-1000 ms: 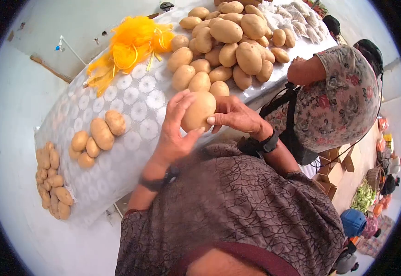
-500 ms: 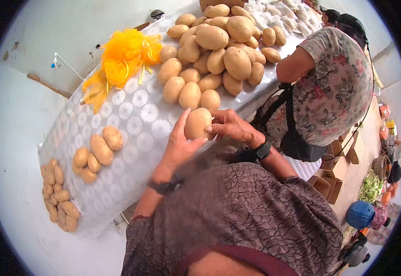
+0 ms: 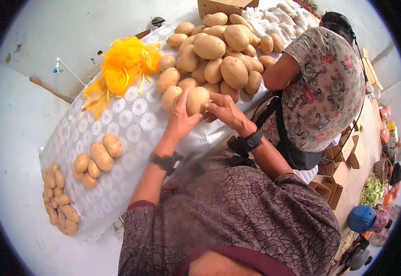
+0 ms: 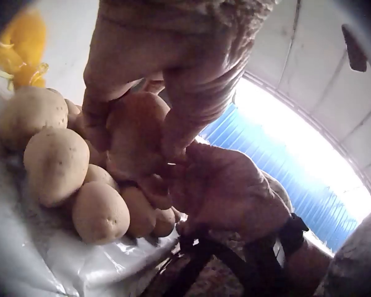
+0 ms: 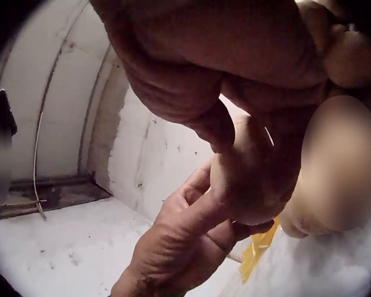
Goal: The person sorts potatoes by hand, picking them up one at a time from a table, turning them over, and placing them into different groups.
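A pale brown potato [image 3: 197,100] is held between both hands, overlapping the front of a large potato pile [image 3: 209,47] in the head view. My left hand [image 3: 178,122] grips its left side, the thumb towards me. From the right, my right hand [image 3: 228,112] holds the same potato between thumb and fingers. In the left wrist view the potato [image 4: 136,136] is partly covered by the left hand's fingers. The right wrist view has the potato [image 5: 253,179] in the shade of the right hand [image 5: 222,68], with the left hand [image 5: 179,241] below.
Yellow mesh bags [image 3: 122,64] lie left of the pile on the patterned plastic table cover [image 3: 138,152]. A small potato group [image 3: 98,158] and a bunch [image 3: 58,198] sit further left. White netted bundles [image 3: 281,18] lie behind. Another person [image 3: 325,87] stands close on the right.
Both hands have moved forward with the potato, from just in front of the pile to over its front row. The other person has leaned closer to the pile.
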